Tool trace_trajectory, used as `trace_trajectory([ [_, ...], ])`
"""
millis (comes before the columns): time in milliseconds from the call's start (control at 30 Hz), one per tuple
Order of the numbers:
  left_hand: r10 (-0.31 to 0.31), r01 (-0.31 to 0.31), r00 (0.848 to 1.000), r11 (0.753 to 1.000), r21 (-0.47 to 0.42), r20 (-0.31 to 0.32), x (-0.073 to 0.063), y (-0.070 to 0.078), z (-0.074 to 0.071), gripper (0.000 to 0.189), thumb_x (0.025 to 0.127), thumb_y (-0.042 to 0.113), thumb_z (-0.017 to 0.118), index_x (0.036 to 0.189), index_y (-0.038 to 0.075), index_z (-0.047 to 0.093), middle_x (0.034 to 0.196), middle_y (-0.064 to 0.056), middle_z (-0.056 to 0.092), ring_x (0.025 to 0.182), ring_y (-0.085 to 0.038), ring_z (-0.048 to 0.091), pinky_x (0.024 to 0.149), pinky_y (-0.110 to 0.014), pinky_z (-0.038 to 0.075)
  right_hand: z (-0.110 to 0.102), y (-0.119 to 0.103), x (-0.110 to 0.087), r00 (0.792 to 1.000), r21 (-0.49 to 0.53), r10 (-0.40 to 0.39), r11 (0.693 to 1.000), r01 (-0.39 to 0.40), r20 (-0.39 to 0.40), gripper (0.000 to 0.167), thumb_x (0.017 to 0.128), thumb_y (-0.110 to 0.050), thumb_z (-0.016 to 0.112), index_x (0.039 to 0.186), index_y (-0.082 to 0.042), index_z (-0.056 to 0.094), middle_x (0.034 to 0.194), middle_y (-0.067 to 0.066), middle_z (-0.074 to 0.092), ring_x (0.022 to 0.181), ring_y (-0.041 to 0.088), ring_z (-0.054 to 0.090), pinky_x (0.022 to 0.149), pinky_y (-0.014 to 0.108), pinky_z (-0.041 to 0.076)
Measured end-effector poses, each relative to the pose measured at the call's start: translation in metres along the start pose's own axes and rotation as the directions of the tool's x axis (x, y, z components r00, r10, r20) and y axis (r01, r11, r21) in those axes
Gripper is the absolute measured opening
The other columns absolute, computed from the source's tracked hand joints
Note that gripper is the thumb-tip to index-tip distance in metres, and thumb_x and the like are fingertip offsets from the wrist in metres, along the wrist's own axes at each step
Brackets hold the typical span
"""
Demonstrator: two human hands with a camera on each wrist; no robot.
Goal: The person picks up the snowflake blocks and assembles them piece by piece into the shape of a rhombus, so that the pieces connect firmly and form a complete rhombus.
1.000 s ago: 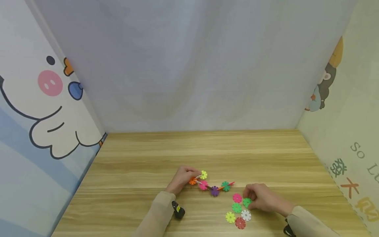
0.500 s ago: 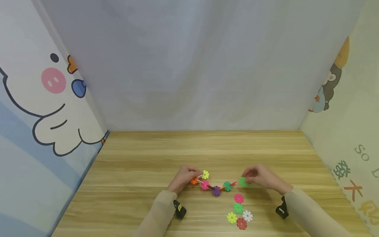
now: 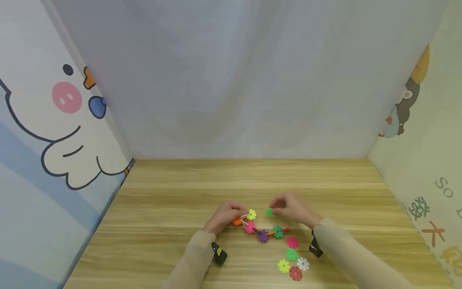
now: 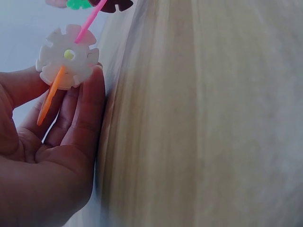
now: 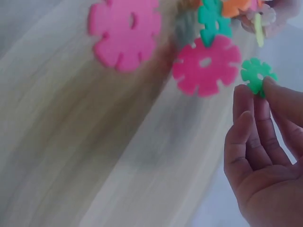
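A chain of slotted plastic flower discs (image 3: 263, 236) curves across the table, its colours including orange, pink, purple and dark green. My left hand (image 3: 221, 217) pinches it near its left end, by a white disc (image 4: 78, 59) that has orange and pink discs slotted into it. A yellow disc (image 3: 251, 214) ends the chain beside those fingers. My right hand (image 3: 293, 209) pinches a loose light green disc (image 3: 269, 212) between thumb and fingertips, to the right of the yellow disc and apart from it. The chain's far right end is a pink disc (image 5: 207, 65).
Several loose discs lie near the table's front: pink (image 3: 292, 243), green (image 3: 291, 254), white (image 3: 303, 264), yellow (image 3: 283, 266) and red (image 3: 295, 273). A grey curtain (image 3: 245, 100) hangs behind the wooden table (image 3: 173, 184), with printed panels on both sides.
My right hand has lifted the light green disc from the loose group and carried it up and left, toward the chain's yellow end. My left hand has stayed nearly still.
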State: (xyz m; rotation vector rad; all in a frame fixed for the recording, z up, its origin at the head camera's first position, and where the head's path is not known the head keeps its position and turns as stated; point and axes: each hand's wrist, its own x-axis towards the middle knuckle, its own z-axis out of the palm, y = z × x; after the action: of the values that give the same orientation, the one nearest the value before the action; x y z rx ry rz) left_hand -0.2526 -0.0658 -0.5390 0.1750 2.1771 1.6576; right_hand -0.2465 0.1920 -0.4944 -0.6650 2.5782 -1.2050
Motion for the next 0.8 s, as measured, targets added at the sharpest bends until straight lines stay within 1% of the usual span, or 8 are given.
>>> trace_trajectory([
  [133,0.013,-0.013,1.000,1.000,0.009,0.002,0.001,0.000,0.001,0.019,0.086,0.020,0.070,0.092,0.003,0.074,0.095,-0.003,0.067,0.088,-0.017,0.056,0.079,-0.035,0.044,0.010,-0.001,0.008,1.000,-0.052,-0.011,0.999,0.010,-0.014,0.004,0.085,-0.006,0.071,0.087,-0.009,0.069,0.083,-0.004,0.066,0.077,0.011,0.062,0.071,0.030,0.050],
  [300,0.014,-0.014,1.000,1.000,-0.001,0.004,0.002,0.001,0.002,0.016,0.086,0.017,0.070,0.089,0.002,0.074,0.091,-0.003,0.068,0.083,-0.015,0.056,0.075,-0.031,0.044,0.018,-0.004,0.012,0.999,-0.081,-0.041,0.996,0.039,-0.024,0.005,0.084,-0.004,0.072,0.085,-0.008,0.068,0.081,-0.005,0.066,0.075,0.010,0.061,0.071,0.029,0.050],
  [433,0.021,-0.020,1.000,1.000,-0.006,0.006,0.003,-0.001,0.002,0.015,0.085,0.016,0.071,0.088,0.002,0.074,0.090,-0.003,0.068,0.082,-0.015,0.056,0.073,-0.030,0.044,0.022,-0.004,0.014,0.998,-0.083,-0.046,0.996,0.043,-0.034,0.006,0.084,-0.003,0.071,0.086,-0.008,0.068,0.080,-0.005,0.065,0.074,0.010,0.060,0.070,0.028,0.050],
  [633,0.021,-0.021,1.000,1.000,-0.004,0.004,0.003,-0.003,0.002,0.016,0.085,0.017,0.071,0.088,0.002,0.074,0.089,-0.003,0.067,0.081,-0.015,0.056,0.073,-0.030,0.044,0.027,-0.008,0.017,0.999,-0.084,-0.047,0.995,0.045,-0.023,0.008,0.084,-0.002,0.070,0.085,-0.010,0.068,0.080,-0.006,0.065,0.075,0.010,0.060,0.070,0.027,0.050],
  [800,0.025,-0.025,1.000,1.000,-0.004,0.002,0.002,-0.002,0.001,0.017,0.086,0.018,0.070,0.088,0.002,0.074,0.089,-0.003,0.067,0.081,-0.015,0.056,0.073,-0.030,0.044,0.030,-0.014,0.020,0.998,-0.114,-0.057,0.992,0.055,-0.016,0.009,0.084,-0.002,0.070,0.082,-0.010,0.069,0.079,-0.007,0.064,0.074,0.010,0.060,0.070,0.028,0.051],
])
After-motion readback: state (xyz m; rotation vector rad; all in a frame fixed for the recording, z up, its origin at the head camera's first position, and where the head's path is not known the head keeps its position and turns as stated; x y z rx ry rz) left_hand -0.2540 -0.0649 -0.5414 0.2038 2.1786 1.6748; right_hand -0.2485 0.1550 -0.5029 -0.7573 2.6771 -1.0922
